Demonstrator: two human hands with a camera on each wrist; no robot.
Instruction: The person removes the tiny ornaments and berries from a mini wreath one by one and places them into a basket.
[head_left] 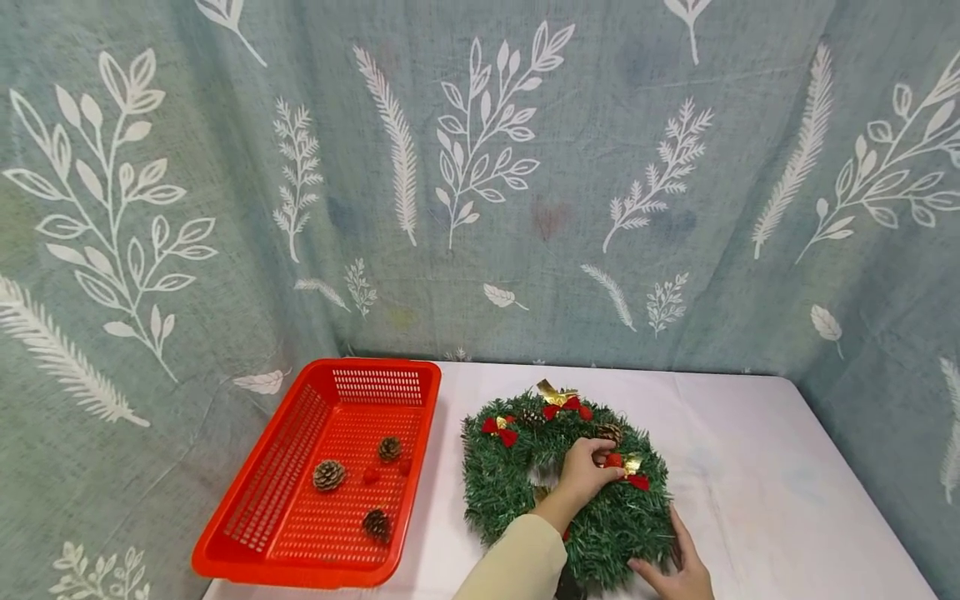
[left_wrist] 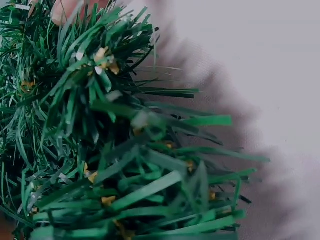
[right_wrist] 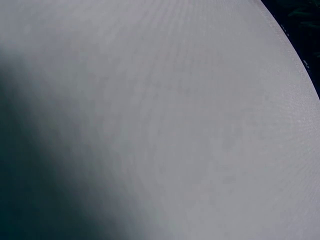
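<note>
A green tinsel wreath lies on the white table, decorated with red-and-gold bows and pine cones. My left hand reaches across its middle from below and pinches a small red ball at the wreath's right side, just beside a bow. Below the ball, my right hand holds the lower right outer edge, thumb and finger spread against the greenery. The left wrist view shows the wreath's green strands up close, with fingertips at the top. No hand appears in the right wrist view.
A red plastic basket stands to the left, with several pine cones and small red balls inside. A pine cone sits on the wreath just above my left fingers. Leaf-patterned green cloth hangs behind the table.
</note>
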